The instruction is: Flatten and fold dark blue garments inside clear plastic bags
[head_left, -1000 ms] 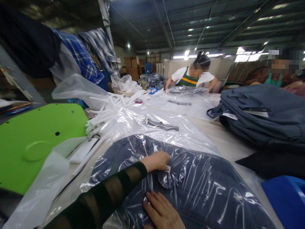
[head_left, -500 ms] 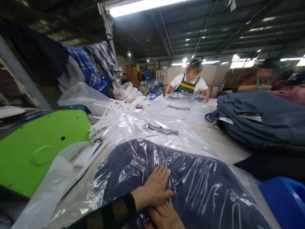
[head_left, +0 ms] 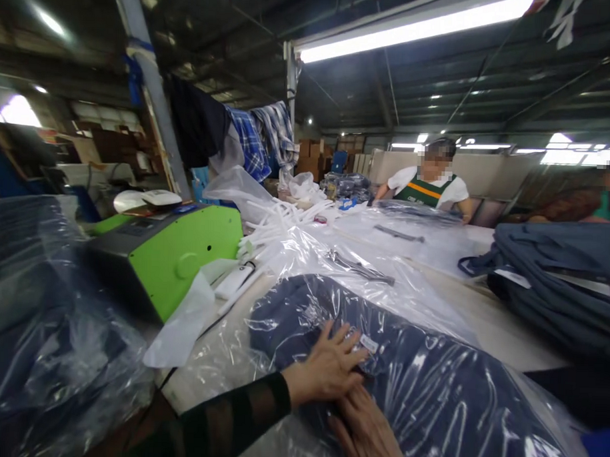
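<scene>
The bagged navy garment lies flat on the table directly in front of me, a dark blue bundle sealed in clear, glossy plastic that runs from under my palms away to the right and toward the near edge. My left hand rests on its near left part, palm down, fingers spread and stretched out flat, the tips just beside a small white tag that shows through the film. It grips nothing; it only presses on the plastic. My right hand lies just below and partly under the left, also palm down on the bag, its fingers straight and close together, the left hand's heel overlapping its fingertips. It too closes on nothing.

To my left stands a bright green machine with a loose white plastic sheet draped near its foot. Beyond the garment more clear bags lie spread over the table, one with a dark strip inside. On the right sits a pile of folded blue garments, not bagged. At the far end of the table a person in a white shirt and green apron leans over another bagged item.
</scene>
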